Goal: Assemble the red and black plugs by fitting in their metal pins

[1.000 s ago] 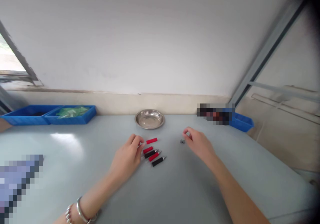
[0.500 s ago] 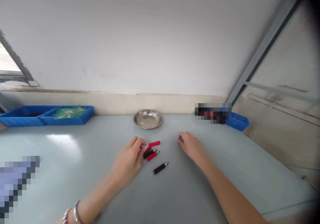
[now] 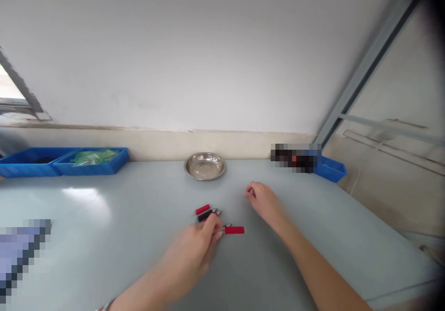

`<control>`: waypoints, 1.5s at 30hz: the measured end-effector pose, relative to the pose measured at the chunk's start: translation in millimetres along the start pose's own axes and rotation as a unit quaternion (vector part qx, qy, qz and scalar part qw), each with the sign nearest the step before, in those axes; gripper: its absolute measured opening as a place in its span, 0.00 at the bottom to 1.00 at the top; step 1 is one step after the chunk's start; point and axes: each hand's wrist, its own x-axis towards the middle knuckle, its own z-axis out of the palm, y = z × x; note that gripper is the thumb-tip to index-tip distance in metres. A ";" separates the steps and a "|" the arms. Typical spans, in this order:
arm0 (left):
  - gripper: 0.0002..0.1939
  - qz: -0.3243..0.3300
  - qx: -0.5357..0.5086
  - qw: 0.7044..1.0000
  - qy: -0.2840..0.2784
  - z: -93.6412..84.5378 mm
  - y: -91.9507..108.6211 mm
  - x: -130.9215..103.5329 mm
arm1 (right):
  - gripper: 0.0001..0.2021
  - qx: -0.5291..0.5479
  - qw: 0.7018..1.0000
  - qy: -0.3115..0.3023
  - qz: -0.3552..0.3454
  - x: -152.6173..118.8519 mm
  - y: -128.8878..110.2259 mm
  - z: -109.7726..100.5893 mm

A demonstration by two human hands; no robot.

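Note:
My left hand (image 3: 198, 244) is pinched around the clear end of a pen barrel with a red grip (image 3: 234, 230), which points right just above the table. Beyond its fingers lie a pen barrel with a red grip (image 3: 202, 209) and one with a black grip (image 3: 205, 215). Silver tips show beside them, and my fingers partly hide the pen parts underneath. My right hand (image 3: 264, 199) is closed, thumb and fingertips together, to the right of the pen parts. Something small is between its fingertips, too little of it showing to name.
A round metal dish (image 3: 205, 166) stands near the wall. Blue bins stand at the back left, one with green plastic bags (image 3: 93, 157). Another blue bin (image 3: 330, 168) is at the back right beside a pixelated dark area. A pixelated bluish item (image 3: 21, 250) lies at the left.
My left hand has moved right and toward me, bringing the red-gripped pen barrel away from the others. My right hand has stayed almost in place, its fingertips shifting slightly left.

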 end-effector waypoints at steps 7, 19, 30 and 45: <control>0.10 -0.012 -0.010 1.000 -0.005 3.2 -2.9 0.0 | 0.08 0.314 0.949 -0.003 -0.003 -1.5 -11.3 -1.8; 0.08 -0.075 0.011 0.996 0.037 4.7 -10.0 7.0 | 0.12 0.438 0.889 -0.119 0.058 -14.3 -30.2 -14.2; 0.08 -0.066 -0.028 0.993 0.089 -1.4 -12.4 7.6 | 0.17 0.518 0.837 -0.172 0.049 -18.4 -36.7 -9.5; 0.09 -0.053 -0.024 0.993 0.098 -1.3 -10.0 7.6 | 0.16 0.562 0.808 -0.171 0.047 -20.2 -35.4 -7.9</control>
